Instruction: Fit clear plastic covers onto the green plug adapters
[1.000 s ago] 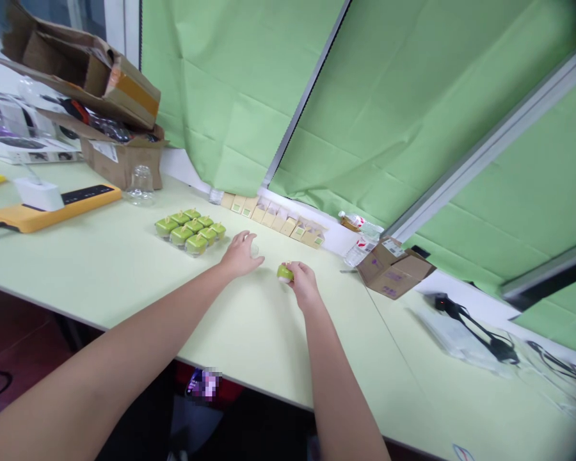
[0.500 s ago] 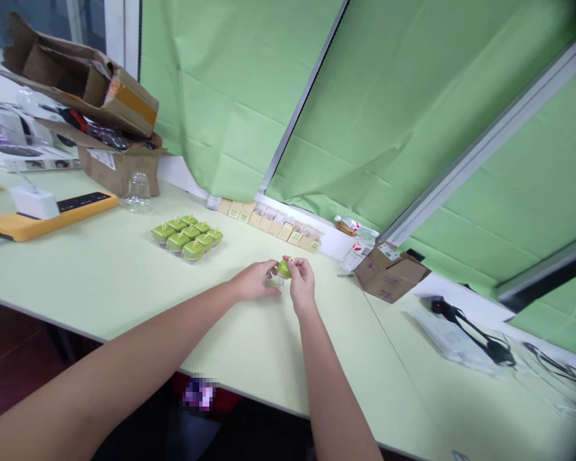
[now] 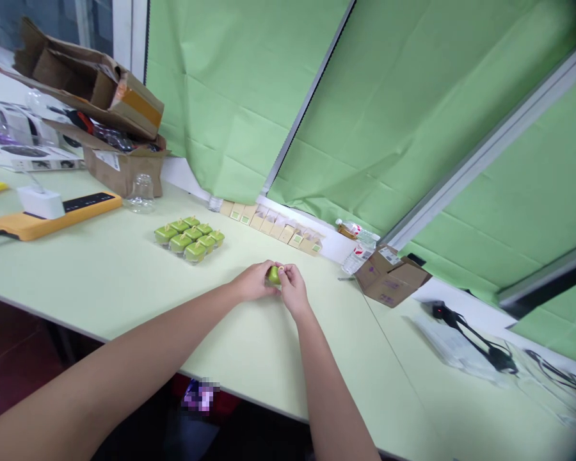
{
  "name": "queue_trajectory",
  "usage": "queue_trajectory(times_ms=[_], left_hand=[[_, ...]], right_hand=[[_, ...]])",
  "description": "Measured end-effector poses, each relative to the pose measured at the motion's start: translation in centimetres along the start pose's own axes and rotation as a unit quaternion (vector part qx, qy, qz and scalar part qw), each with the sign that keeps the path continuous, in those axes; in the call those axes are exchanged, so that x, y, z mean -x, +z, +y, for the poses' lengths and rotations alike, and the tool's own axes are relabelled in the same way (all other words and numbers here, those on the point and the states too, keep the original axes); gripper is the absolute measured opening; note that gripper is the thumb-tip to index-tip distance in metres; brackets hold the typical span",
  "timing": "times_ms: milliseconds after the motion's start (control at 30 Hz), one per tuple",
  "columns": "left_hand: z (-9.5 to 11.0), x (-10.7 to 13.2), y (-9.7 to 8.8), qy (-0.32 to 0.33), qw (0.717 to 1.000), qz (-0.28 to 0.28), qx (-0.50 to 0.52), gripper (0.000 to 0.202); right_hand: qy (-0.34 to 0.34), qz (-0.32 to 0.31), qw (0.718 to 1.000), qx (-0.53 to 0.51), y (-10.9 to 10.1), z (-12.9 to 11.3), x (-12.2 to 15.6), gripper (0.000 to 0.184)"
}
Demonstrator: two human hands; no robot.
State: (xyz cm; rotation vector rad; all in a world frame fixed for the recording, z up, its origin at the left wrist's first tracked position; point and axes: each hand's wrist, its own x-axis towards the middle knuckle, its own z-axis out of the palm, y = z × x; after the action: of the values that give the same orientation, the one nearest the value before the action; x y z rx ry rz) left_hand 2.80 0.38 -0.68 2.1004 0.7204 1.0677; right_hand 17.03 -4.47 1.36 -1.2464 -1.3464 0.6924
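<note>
My left hand (image 3: 256, 282) curls around a small clear container, which its fingers mostly hide. My right hand (image 3: 294, 287) pinches the pale ring-like top of a green lid-shaped piece (image 3: 274, 275). The green piece is at the container, between my two hands; whether it is fully seated I cannot tell. Off to the left on the table stands a block of several clear containers with green tops (image 3: 192, 238), set close together in rows, each with a small pale peg on top.
Small tan boxes (image 3: 269, 224) line the back edge. Plastic bottles (image 3: 358, 256) and a cardboard box (image 3: 391, 275) stand right of them. At left are a clear jar (image 3: 141, 194), an orange power strip (image 3: 81, 208) and stacked cartons (image 3: 125, 169). Black cables (image 3: 475, 339) lie far right.
My right hand has moved left and slightly down, bringing the green piece from beside the clear container onto it. The hands are now closer together. The view has shifted slightly.
</note>
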Motion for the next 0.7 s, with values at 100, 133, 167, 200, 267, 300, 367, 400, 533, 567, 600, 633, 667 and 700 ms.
queue_trajectory(times_ms=[100, 133, 167, 200, 267, 300, 367, 400, 533, 567, 600, 633, 667, 700], left_hand=[[-0.04, 0.00, -0.07, -0.003, 1.000, -0.004, -0.016, 0.056], [-0.03, 0.00, -0.09, -0.007, 1.000, -0.005, -0.019, 0.055], [-0.01, 0.00, -0.10, -0.009, 1.000, -0.007, -0.019, 0.055], [0.02, 0.00, -0.11, -0.009, 1.000, -0.008, -0.016, 0.056], [0.08, 0.01, -0.13, -0.002, 1.000, -0.010, 0.000, 0.058], [0.10, 0.01, -0.14, 0.001, 1.000, -0.012, 0.007, 0.059], [0.10, 0.00, -0.15, 0.004, 1.000, -0.013, 0.013, 0.061], [0.08, -0.01, -0.15, 0.003, 1.000, -0.014, 0.010, 0.061], [0.03, -0.03, -0.14, -0.001, 1.000, -0.012, -0.008, 0.061], [0.05, -0.02, -0.13, 0.000, 1.000, -0.010, -0.009, 0.061], [0.09, -0.01, -0.13, 0.001, 1.000, -0.008, -0.007, 0.060], [0.14, 0.01, -0.14, 0.003, 1.000, -0.007, -0.005, 0.060], [0.19, 0.03, -0.16, 0.005, 1.000, -0.007, -0.002, 0.059], [0.24, 0.05, -0.20, 0.006, 1.000, -0.009, -0.001, 0.057]], right_hand=[[-0.009, 0.016, 1.000, -0.005, -0.18, -0.25, 0.01, 0.026], [-0.011, 0.019, 1.000, -0.007, -0.24, -0.30, 0.01, 0.026], [-0.011, 0.020, 1.000, -0.007, -0.29, -0.31, 0.01, 0.025], [-0.010, 0.017, 1.000, -0.003, -0.32, -0.27, 0.00, 0.025], [-0.005, 0.004, 1.000, 0.017, -0.32, -0.10, 0.00, 0.025], [-0.002, -0.001, 1.000, 0.026, -0.30, 0.01, -0.01, 0.025], [0.001, -0.003, 0.999, 0.032, -0.21, 0.20, -0.02, 0.025], [0.002, 0.000, 1.000, 0.025, -0.16, 0.27, -0.03, 0.026], [-0.002, 0.004, 1.000, 0.006, 0.04, 0.37, -0.03, 0.026], [-0.005, 0.002, 1.000, 0.012, 0.07, 0.37, -0.01, 0.025], [-0.007, 0.000, 1.000, 0.020, 0.08, 0.40, 0.01, 0.025], [-0.010, -0.002, 1.000, 0.030, 0.08, 0.44, 0.03, 0.024], [-0.011, -0.004, 0.999, 0.040, 0.07, 0.50, 0.06, 0.023], [-0.012, -0.008, 0.999, 0.052, 0.04, 0.59, 0.08, 0.023]])
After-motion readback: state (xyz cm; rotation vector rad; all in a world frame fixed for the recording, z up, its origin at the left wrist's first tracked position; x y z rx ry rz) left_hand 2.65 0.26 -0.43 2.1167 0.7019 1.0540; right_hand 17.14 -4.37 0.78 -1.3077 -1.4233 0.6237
